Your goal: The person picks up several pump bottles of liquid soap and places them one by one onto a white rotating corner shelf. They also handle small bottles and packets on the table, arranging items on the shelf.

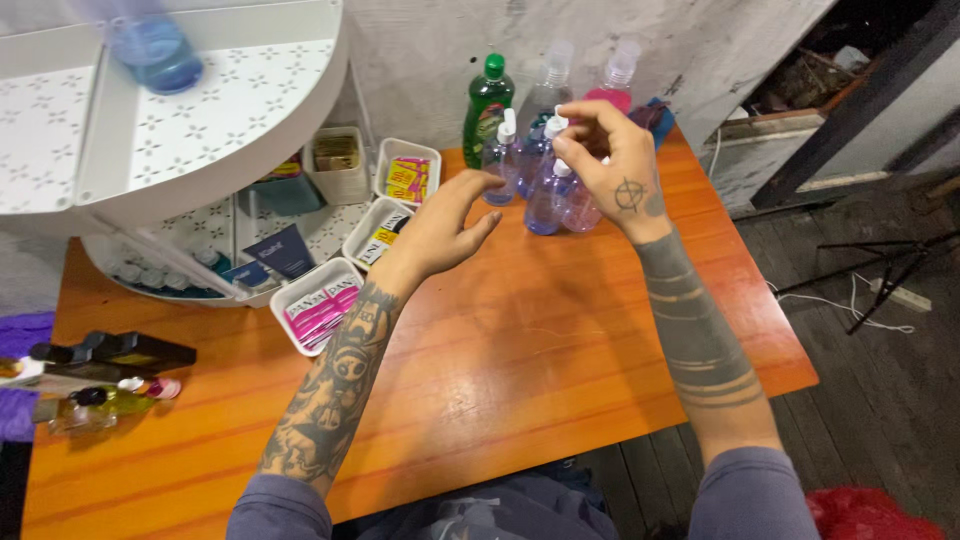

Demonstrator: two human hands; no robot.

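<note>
Pinched the white pump top of a small clear bottle of purple liquid (548, 150) with the right hand (610, 165), fingertips closed on the cap from above. Held the left hand (445, 225) open and empty, fingers curled loosely, just short of the same cluster. Stood upright, long axis vertical, at the far middle of the orange wooden table (520, 370), ahead of both hands, touching neighbouring small clear spray bottles (500, 160). Right hand on it; left near, to its left and slightly nearer the body. Behind: a green dish-soap bottle (487, 105) and a pink-filled bottle (612, 90). To the left: a white tiered shelf (200, 130) and white trays of sachets (318, 305).
</note>
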